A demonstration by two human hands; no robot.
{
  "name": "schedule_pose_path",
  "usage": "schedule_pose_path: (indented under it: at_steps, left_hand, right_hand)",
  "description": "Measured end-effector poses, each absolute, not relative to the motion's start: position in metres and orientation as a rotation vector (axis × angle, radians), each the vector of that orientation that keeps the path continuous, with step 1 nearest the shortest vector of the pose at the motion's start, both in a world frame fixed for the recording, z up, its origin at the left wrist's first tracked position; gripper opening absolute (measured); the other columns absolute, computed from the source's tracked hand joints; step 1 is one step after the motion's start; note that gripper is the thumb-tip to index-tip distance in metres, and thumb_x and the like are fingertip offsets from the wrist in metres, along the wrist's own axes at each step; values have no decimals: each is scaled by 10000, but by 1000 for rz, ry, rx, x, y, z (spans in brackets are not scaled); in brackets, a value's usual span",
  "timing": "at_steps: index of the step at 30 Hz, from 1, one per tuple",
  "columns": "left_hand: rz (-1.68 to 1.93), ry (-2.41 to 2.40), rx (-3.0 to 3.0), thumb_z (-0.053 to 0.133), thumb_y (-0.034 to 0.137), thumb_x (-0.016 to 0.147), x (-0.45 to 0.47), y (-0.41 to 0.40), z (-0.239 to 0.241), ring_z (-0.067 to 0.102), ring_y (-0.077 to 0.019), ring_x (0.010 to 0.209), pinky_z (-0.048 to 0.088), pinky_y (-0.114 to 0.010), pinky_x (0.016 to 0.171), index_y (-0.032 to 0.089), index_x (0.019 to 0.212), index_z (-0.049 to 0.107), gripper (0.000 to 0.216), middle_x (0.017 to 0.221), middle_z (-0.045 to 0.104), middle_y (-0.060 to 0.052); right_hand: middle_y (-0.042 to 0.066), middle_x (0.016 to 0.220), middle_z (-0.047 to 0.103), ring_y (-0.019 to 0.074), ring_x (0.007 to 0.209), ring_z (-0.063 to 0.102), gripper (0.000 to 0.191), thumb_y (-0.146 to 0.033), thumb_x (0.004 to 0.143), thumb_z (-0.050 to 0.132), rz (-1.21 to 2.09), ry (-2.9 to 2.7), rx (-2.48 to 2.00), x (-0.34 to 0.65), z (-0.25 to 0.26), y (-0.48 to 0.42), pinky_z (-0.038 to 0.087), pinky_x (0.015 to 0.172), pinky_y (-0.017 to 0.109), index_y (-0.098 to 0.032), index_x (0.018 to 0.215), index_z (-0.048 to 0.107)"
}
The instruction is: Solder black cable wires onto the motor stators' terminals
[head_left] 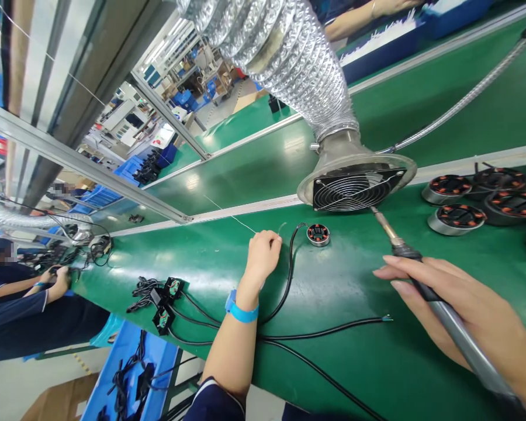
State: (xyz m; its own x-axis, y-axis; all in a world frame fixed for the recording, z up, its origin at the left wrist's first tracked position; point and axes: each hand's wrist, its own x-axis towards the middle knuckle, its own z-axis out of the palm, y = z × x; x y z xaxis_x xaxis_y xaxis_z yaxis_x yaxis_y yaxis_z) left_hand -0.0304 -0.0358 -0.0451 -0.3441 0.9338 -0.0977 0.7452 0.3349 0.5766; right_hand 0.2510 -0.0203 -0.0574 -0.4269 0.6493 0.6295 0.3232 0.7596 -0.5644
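Observation:
My right hand (460,310) is wrapped round the handle of a soldering iron (447,327), whose metal tip points up and left under the fume hood. My left hand (263,254), with a blue wrist strap, is pinched on a thin solder wire (241,223) that comes down from the upper left; a short end sticks out past its fingers. Just right of this hand lies a small round motor stator (318,234) with copper coils in a silver ring. A black cable (292,263) runs up to it. Another black cable (333,334) ends in bare wires on the green bench.
Above the bench hangs a fume hood (355,190) on a silver duct (298,64). Several more stators (457,219) stand at right. Cables with black housings (160,298) lie at left, above a blue bin (125,351). A co-worker (21,298) sits at far left.

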Motion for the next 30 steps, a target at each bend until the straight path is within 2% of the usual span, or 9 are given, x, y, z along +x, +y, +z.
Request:
schedule_pose_path:
  at_steps: [3, 6, 8, 10, 17, 22, 25, 27, 30]
  left_hand:
    - [794, 2131, 1912, 446, 209, 942, -16, -44, -43, 619, -244, 1036, 449, -417, 1009, 182, 835, 631, 216, 980, 703, -121]
    - [602, 1652, 2443, 430, 288, 983, 11, -55, -52, 657, -198, 869, 512, -323, 827, 185, 852, 646, 272, 869, 714, -87]
    - [369, 1438, 2578, 417, 330, 1008, 30, -61, -60, 638, -167, 718, 492, -274, 675, 185, 865, 652, 312, 767, 692, -50]
    - [246, 1394, 2600, 391, 348, 1029, 43, -64, -67, 632, -157, 670, 461, -257, 598, 183, 898, 656, 338, 739, 683, -37]
    - [85, 1423, 2471, 397, 359, 1037, 53, -59, -66, 698, -173, 768, 503, -267, 675, 173, 915, 656, 342, 817, 734, -52]
    - [-128, 1507, 2279, 407, 291, 1028, 53, -60, -61, 717, -202, 873, 537, -288, 736, 174, 987, 658, 280, 951, 757, -70]
    - [-110, 1483, 2218, 381, 241, 1024, 55, -63, -59, 721, -216, 933, 554, -314, 781, 182, 1168, 626, 290, 1038, 754, -78]
    - [-100, 1474, 2174, 373, 222, 1018, 55, -64, -58, 717, -223, 973, 556, -325, 818, 183, 1222, 602, 309, 1094, 746, -87]
    - [-57, 1481, 2101, 360, 219, 1016, 55, -63, -56, 695, -237, 1060, 545, -343, 887, 184, 1212, 602, 314, 1168, 725, -100]
  right_hand:
    - [-1, 959, 750, 218, 821, 727, 313, -222, 1027, 447, 446, -2056, -733, 249, -62, -19, 580, 712, 351, -316, 1314, 529]
    - [29, 1005, 752, 198, 840, 736, 258, -272, 1047, 463, 444, -2106, -710, 247, -70, -19, 595, 728, 326, -259, 1295, 533]
    - [40, 990, 745, 187, 833, 736, 256, -292, 1047, 479, 478, -2114, -697, 245, -75, -20, 600, 733, 308, -240, 1293, 527]
    - [23, 929, 733, 166, 778, 726, 257, -254, 1040, 481, 507, -2102, -689, 243, -77, -23, 594, 712, 282, -247, 1294, 524]
    - [3, 851, 704, 150, 689, 687, 236, -184, 1017, 454, 429, -2113, -699, 246, -68, -20, 563, 633, 261, -257, 1226, 538]
    - [80, 978, 725, 250, 791, 715, 265, -311, 978, 485, 173, -1970, -1164, 270, -63, 0, 595, 718, 396, -229, 1218, 565]
    - [157, 1089, 691, 369, 939, 694, 409, -398, 961, 352, 154, -1982, -1518, 281, -66, 13, 577, 781, 536, -229, 1277, 548]
    - [208, 1060, 658, 437, 1018, 653, 522, -434, 954, 245, 115, -2074, -1585, 286, -71, 23, 541, 831, 610, -193, 1301, 550]
    - [256, 991, 641, 469, 1022, 631, 612, -464, 962, 183, -4, -2214, -1519, 292, -80, 37, 517, 805, 615, -105, 1253, 586]
